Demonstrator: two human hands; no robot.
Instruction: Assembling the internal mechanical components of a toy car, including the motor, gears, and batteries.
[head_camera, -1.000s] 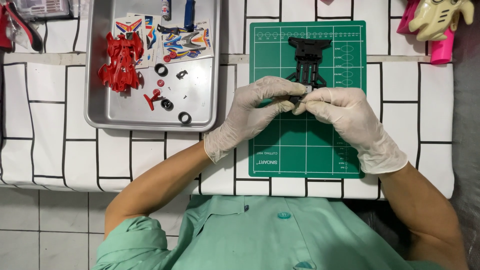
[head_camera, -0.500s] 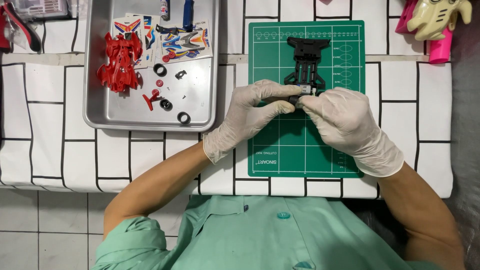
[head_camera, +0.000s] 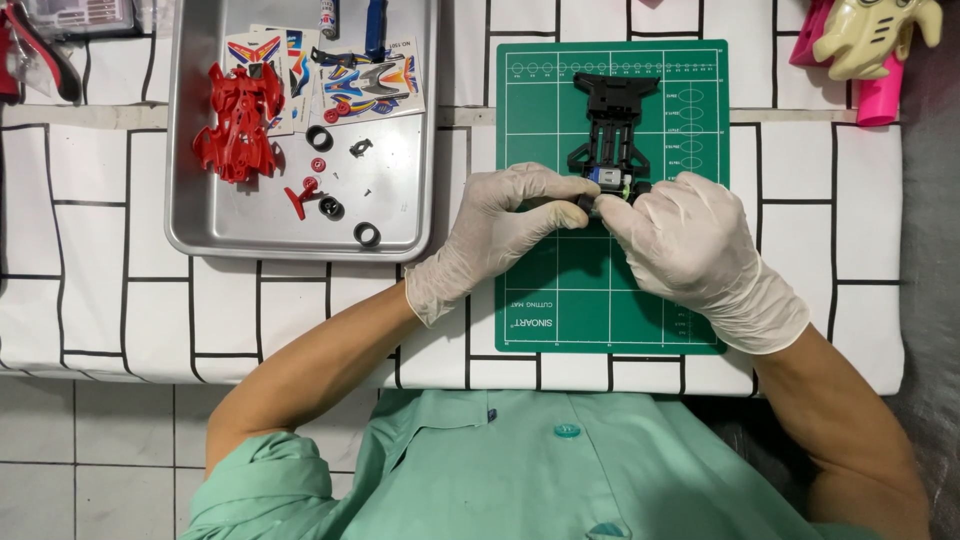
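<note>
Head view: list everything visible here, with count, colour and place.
chassis: one, black, on the mat, its near end between both hands
mat: one, green, right of the tray
tray: one, grey metal, upper left
car shell: one, red, in the tray's left part
sticker sheets: two, multicoloured, at the tray's far end
tyres: three, black rings, loose in the tray
small red parts: a few, mid tray
cloth: one, white with black lines, under everything
pliers: one, red and black, top left
toy: one, cream on pink, top right
shirt: green, bottom
left hand: white glove, fingers on the chassis
right hand: white glove, fingers on the chassis
</note>
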